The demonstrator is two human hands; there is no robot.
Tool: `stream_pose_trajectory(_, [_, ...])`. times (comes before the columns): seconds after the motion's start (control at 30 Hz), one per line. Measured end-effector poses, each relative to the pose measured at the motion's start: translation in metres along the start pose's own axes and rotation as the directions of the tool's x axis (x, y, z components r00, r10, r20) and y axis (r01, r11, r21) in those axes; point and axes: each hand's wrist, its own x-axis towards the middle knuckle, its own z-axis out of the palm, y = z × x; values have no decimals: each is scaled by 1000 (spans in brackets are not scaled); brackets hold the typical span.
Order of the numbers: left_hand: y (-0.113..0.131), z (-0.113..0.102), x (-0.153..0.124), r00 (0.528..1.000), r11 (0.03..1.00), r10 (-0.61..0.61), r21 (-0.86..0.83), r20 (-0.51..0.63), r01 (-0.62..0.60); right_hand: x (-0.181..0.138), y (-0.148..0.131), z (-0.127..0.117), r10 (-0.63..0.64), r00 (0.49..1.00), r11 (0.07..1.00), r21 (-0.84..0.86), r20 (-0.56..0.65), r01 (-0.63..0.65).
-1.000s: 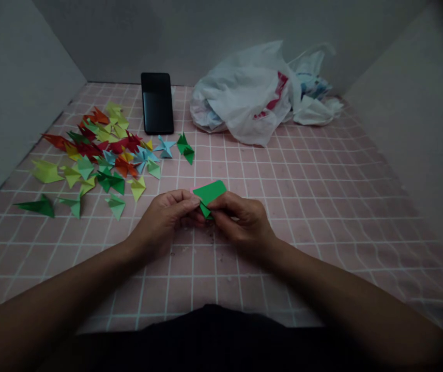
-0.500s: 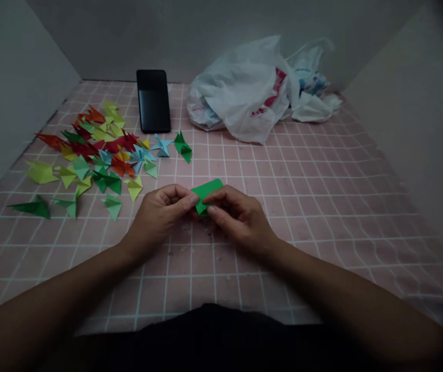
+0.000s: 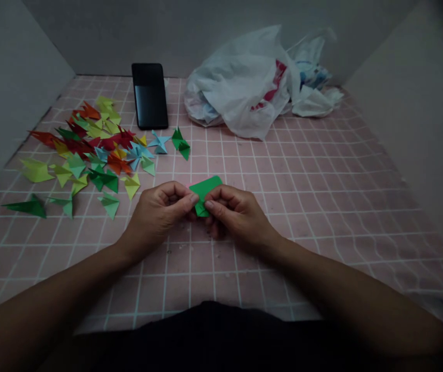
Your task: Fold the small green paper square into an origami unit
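A small folded piece of green origami paper (image 3: 204, 187) is held between both hands above the checked cloth. My left hand (image 3: 163, 206) pinches its left edge between thumb and fingers. On the other side, my right hand (image 3: 234, 209) has thumb and index finger closed on the paper's lower right part. The lower edge shows a fold near the right thumb; the paper's underside is hidden. Several folded paper cranes lie to the left, among them a dark green crane (image 3: 104, 179), a pale green crane (image 3: 109, 205) and a light blue crane (image 3: 158, 141).
A black phone (image 3: 150, 98) leans upright at the back. Right of it lies a crumpled white plastic bag (image 3: 240, 77), with a smaller packet (image 3: 314, 75) beside it. Pink cloth with a white grid (image 3: 314, 206) covers the surface, with walls on three sides.
The green paper's lower tip, which pointed down before, now shows a flatter folded edge. My right thumb has shifted up onto the paper. The whole view has moved slightly.
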Motion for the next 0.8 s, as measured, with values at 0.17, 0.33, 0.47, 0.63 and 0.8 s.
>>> stream_pose_trajectory(0.17, [1, -1, 1, 1000, 1000, -4, -29, 26, 5, 0, 0, -1, -14, 1000, 1000, -12, 8, 14])
stream_pose_trajectory(0.33, [1, 0, 1, 1000, 998, 3, -55, 25, -1, -1, 0, -1, -7, 1000, 1000, -3, -11, 7])
stream_pose_trajectory(0.47, [-1, -1, 1, 996, 999, -19, -45, 91, 23, -1, 0, 0, -20, 999, 1000, -10, -36, 20])
stream_pose_trajectory(0.63, [-3, -1, 2, 992, 998, -36, -43, 123, 41, -1, -2, 0, -27, 999, 1000, -9, -33, 27])
stream_pose_trajectory(0.8, [-4, -1, 2, 992, 998, -45, -42, 114, 50, -2, -1, 1, -27, 999, 1000, -1, -44, 27])
